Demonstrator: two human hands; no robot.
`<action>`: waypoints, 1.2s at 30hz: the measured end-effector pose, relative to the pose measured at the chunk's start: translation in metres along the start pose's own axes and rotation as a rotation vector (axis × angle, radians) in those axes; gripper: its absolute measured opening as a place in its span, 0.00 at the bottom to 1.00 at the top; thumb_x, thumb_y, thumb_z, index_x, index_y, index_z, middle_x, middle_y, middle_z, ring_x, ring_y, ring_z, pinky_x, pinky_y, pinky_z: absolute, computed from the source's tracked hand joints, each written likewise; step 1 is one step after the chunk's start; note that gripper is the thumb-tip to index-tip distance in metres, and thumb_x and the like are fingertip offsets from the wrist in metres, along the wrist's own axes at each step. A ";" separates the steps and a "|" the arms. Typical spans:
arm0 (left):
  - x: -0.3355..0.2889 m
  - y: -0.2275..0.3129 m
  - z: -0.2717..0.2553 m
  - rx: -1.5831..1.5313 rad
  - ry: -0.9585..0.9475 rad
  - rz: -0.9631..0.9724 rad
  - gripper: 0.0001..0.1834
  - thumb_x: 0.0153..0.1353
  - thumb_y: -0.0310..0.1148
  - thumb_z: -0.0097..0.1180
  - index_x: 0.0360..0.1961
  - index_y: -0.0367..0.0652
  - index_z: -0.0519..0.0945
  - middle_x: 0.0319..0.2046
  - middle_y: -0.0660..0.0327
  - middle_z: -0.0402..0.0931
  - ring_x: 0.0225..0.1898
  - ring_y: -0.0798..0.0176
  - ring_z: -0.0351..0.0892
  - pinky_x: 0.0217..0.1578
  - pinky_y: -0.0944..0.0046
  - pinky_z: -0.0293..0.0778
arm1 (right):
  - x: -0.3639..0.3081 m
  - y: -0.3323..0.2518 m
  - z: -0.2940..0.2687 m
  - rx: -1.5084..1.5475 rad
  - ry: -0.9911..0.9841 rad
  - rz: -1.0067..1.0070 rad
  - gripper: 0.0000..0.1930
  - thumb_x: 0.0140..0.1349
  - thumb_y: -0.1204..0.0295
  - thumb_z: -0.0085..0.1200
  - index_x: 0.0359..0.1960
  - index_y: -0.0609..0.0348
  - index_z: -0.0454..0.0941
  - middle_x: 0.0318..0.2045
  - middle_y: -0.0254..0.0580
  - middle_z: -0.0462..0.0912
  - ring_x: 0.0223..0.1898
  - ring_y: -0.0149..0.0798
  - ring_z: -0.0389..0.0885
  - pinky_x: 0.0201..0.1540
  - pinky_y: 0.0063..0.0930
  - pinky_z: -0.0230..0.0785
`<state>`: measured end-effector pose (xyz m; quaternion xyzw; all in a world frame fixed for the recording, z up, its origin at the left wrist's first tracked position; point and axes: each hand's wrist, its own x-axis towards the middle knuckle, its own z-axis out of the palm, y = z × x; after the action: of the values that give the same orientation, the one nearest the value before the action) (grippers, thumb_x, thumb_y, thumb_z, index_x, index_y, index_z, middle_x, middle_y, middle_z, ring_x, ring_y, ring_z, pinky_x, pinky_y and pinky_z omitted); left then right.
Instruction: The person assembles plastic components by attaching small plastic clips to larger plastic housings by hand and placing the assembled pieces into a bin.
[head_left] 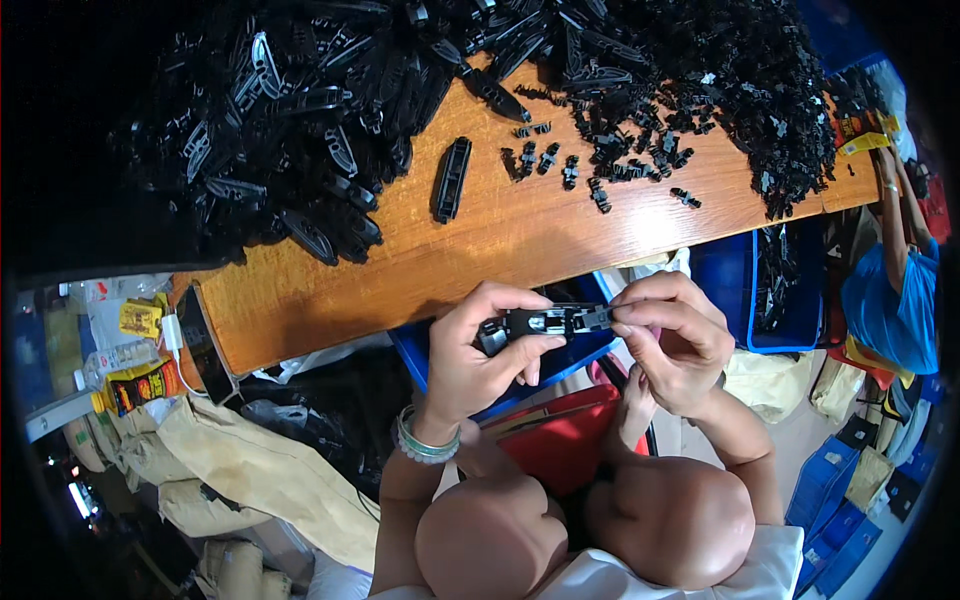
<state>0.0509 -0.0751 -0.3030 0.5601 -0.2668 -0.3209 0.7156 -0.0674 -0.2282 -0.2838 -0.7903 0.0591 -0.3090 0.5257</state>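
Observation:
Above my lap, just off the table's front edge, my left hand (487, 350) grips a long black plastic housing (540, 321) between thumb and fingers. At its right end my right hand (677, 340) pinches a small black plastic clip (592, 318), which touches the housing; whether it is seated in it I cannot tell. One similar long housing (452, 180) lies alone on the wooden table (400, 290). Several loose small clips (570, 172) lie to the right of it.
A big heap of long black housings (330, 120) covers the table's far left, and a heap of small clips (760, 120) its right. Under the front edge are blue bins (790, 335). A person in a blue shirt (895, 300) works at the right. Brown sacks (260, 470) lie at lower left.

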 end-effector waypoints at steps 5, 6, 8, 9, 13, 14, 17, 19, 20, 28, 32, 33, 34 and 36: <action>-0.012 0.000 0.008 0.082 0.085 -0.059 0.12 0.49 0.17 0.61 0.36 0.34 0.74 0.19 0.61 0.75 0.16 0.77 0.72 0.17 0.77 0.67 | 0.004 0.013 0.012 -0.019 -0.129 -0.096 0.09 0.46 0.87 0.57 0.31 0.68 0.78 0.30 0.48 0.78 0.30 0.36 0.76 0.33 0.24 0.68; -0.015 0.000 0.008 0.124 0.095 -0.026 0.12 0.49 0.18 0.61 0.35 0.34 0.74 0.19 0.61 0.75 0.16 0.77 0.72 0.17 0.76 0.67 | 0.003 0.012 0.017 -0.002 -0.099 -0.080 0.09 0.46 0.88 0.57 0.31 0.68 0.78 0.30 0.48 0.78 0.31 0.37 0.76 0.34 0.25 0.68; -0.022 0.000 0.011 0.114 0.176 -0.047 0.12 0.49 0.18 0.60 0.35 0.34 0.74 0.20 0.61 0.75 0.17 0.77 0.72 0.18 0.76 0.68 | 0.003 0.013 0.021 0.005 -0.068 -0.081 0.10 0.46 0.88 0.56 0.31 0.68 0.78 0.31 0.48 0.78 0.31 0.37 0.76 0.34 0.25 0.69; -0.026 -0.001 0.013 0.085 0.238 -0.075 0.11 0.49 0.18 0.60 0.35 0.34 0.74 0.20 0.61 0.76 0.17 0.76 0.73 0.18 0.76 0.68 | 0.001 0.013 0.022 -0.011 -0.029 -0.069 0.10 0.46 0.89 0.56 0.31 0.69 0.78 0.31 0.49 0.78 0.32 0.37 0.76 0.35 0.25 0.69; -0.031 -0.005 0.021 0.198 0.279 -0.015 0.10 0.52 0.18 0.58 0.37 0.33 0.74 0.21 0.59 0.76 0.19 0.74 0.75 0.19 0.76 0.69 | 0.000 0.019 0.030 0.010 0.010 -0.023 0.12 0.45 0.89 0.56 0.33 0.67 0.79 0.31 0.45 0.78 0.30 0.36 0.78 0.32 0.23 0.71; -0.034 -0.008 0.019 0.175 0.236 0.012 0.11 0.54 0.19 0.55 0.40 0.33 0.74 0.22 0.58 0.77 0.19 0.73 0.76 0.18 0.76 0.68 | -0.001 0.020 0.029 0.021 0.023 0.013 0.12 0.46 0.89 0.56 0.33 0.66 0.79 0.32 0.45 0.79 0.32 0.37 0.79 0.33 0.23 0.71; -0.028 -0.013 0.027 0.075 0.292 -0.059 0.12 0.54 0.19 0.55 0.41 0.32 0.74 0.24 0.57 0.77 0.19 0.73 0.76 0.16 0.77 0.66 | -0.003 0.024 0.027 0.151 0.009 0.028 0.11 0.46 0.88 0.56 0.33 0.66 0.80 0.32 0.45 0.79 0.33 0.37 0.79 0.35 0.24 0.71; -0.014 -0.003 0.035 -0.017 0.343 -0.148 0.13 0.53 0.18 0.56 0.41 0.31 0.74 0.24 0.57 0.78 0.18 0.74 0.75 0.15 0.77 0.65 | -0.004 0.026 0.020 0.211 0.000 0.072 0.10 0.47 0.88 0.56 0.33 0.67 0.80 0.32 0.45 0.79 0.35 0.38 0.79 0.37 0.26 0.72; -0.010 -0.006 0.033 -0.052 0.237 -0.214 0.13 0.52 0.18 0.56 0.41 0.31 0.74 0.25 0.57 0.78 0.17 0.74 0.75 0.15 0.78 0.65 | -0.004 0.026 0.016 0.274 -0.058 0.082 0.10 0.47 0.88 0.56 0.32 0.66 0.80 0.32 0.45 0.79 0.35 0.39 0.79 0.38 0.26 0.72; -0.013 0.001 0.012 0.227 0.089 -0.068 0.14 0.48 0.20 0.62 0.37 0.32 0.76 0.25 0.55 0.79 0.19 0.74 0.77 0.17 0.78 0.68 | -0.004 0.024 0.010 0.070 -0.097 -0.008 0.10 0.43 0.85 0.58 0.29 0.63 0.81 0.28 0.41 0.79 0.31 0.38 0.74 0.36 0.29 0.64; -0.022 0.000 0.008 0.206 0.128 -0.029 0.13 0.48 0.20 0.62 0.36 0.33 0.76 0.25 0.56 0.80 0.22 0.73 0.79 0.19 0.78 0.70 | -0.002 0.018 0.017 -0.030 -0.127 -0.076 0.11 0.41 0.85 0.58 0.29 0.64 0.80 0.28 0.40 0.77 0.31 0.40 0.73 0.35 0.30 0.64; -0.024 -0.001 0.008 0.177 0.171 -0.064 0.13 0.48 0.19 0.62 0.36 0.34 0.76 0.25 0.56 0.80 0.22 0.73 0.79 0.19 0.78 0.70 | -0.003 0.017 0.018 -0.027 -0.134 -0.078 0.11 0.41 0.85 0.58 0.29 0.64 0.80 0.28 0.40 0.77 0.31 0.40 0.73 0.35 0.30 0.64; -0.026 0.000 0.007 0.177 0.178 -0.063 0.13 0.48 0.19 0.62 0.36 0.34 0.76 0.25 0.56 0.80 0.22 0.73 0.79 0.19 0.78 0.70 | -0.004 0.017 0.019 -0.080 -0.149 -0.114 0.10 0.41 0.85 0.58 0.29 0.63 0.80 0.28 0.41 0.78 0.32 0.40 0.72 0.36 0.31 0.64; -0.028 0.003 0.005 0.145 0.170 -0.131 0.13 0.49 0.19 0.61 0.37 0.35 0.76 0.26 0.59 0.79 0.22 0.74 0.78 0.20 0.78 0.70 | -0.005 0.018 0.019 -0.154 -0.175 -0.204 0.11 0.42 0.84 0.57 0.31 0.63 0.80 0.29 0.42 0.79 0.33 0.41 0.72 0.38 0.32 0.64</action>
<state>0.0292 -0.0562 -0.2996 0.6517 -0.1905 -0.2985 0.6707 -0.0570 -0.2190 -0.3063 -0.8542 -0.0441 -0.2854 0.4324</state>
